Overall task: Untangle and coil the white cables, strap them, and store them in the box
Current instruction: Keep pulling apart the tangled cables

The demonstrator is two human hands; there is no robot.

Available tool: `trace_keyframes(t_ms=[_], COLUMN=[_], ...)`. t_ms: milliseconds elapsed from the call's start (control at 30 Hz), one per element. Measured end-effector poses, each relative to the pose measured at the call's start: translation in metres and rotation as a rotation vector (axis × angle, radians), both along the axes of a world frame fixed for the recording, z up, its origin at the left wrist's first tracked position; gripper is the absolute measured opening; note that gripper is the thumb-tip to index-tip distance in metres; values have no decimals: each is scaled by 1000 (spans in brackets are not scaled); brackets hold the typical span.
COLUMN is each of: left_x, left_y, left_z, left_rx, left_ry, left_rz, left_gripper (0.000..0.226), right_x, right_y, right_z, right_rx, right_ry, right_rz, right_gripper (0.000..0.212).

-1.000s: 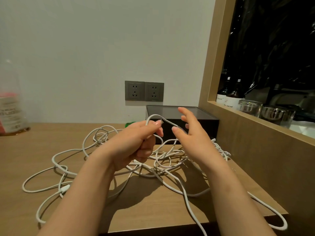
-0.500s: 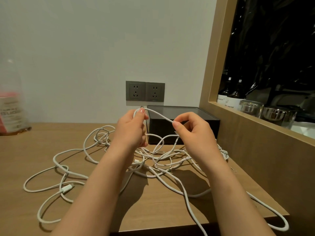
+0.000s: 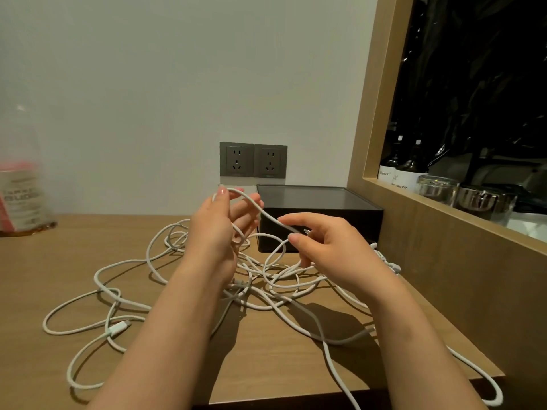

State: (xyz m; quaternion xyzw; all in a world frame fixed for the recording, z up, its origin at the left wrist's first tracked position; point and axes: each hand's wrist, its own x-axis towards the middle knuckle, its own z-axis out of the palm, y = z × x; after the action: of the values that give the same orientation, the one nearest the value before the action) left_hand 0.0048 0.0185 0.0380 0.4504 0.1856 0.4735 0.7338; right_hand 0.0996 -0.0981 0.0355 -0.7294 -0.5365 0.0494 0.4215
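Note:
A tangle of white cables (image 3: 275, 287) lies spread over the wooden desk (image 3: 88, 255), with one plug end (image 3: 118, 328) at the lower left. My left hand (image 3: 219, 229) is raised above the tangle and pinches a cable end near its thumb tip. The same strand runs down and right to my right hand (image 3: 328, 247), which pinches it between thumb and forefinger. A black box (image 3: 319, 214) with a dark lid sits behind the hands against the wall. One loop hangs over the desk's front right edge.
Two grey wall sockets (image 3: 253, 159) are above the box. A blurred clear bottle (image 3: 20, 196) with a red label stands at the far left. A wooden partition (image 3: 444, 261) on the right carries a ledge with dark bottles and glass jars (image 3: 438, 189).
My left hand has risen slightly and spread its fingers while keeping the cable end. My right hand has slid down and right along the strand, stretching it longer between the hands.

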Motion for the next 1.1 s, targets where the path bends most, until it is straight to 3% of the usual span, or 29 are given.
trace_keyframes(t_ms=[167,300,533,700,833,967,1100], left_x=[-7,-4,0,-5,-7,-9,-7], left_y=[6,6,3,5,1,7,-2], left_z=[4,1,-3,-7,-12,-15,-13], left_rx=[-267,-262,230,412,627,754,738], left_ry=[-239,-192,207,318,514,771,765], left_rz=[-158,-102,381,568,705,624,235], left_gripper=[29,21,17,12,11,10,24], right_x=[2,-8,-18,-17,-16,-10,-8], right_y=[-2,-2,-3,-6,-8,-13,-11], right_z=[1,3,9,12,13,17,16], right_rx=[-48,-170,-346,-318,-308,-181,-14], right_ry=[1,-66,-211,-211,-238,-248,-307], right_rz=[3,87,149,169,181,123,28], right_gripper=[12,18,24,22,19,17,21])
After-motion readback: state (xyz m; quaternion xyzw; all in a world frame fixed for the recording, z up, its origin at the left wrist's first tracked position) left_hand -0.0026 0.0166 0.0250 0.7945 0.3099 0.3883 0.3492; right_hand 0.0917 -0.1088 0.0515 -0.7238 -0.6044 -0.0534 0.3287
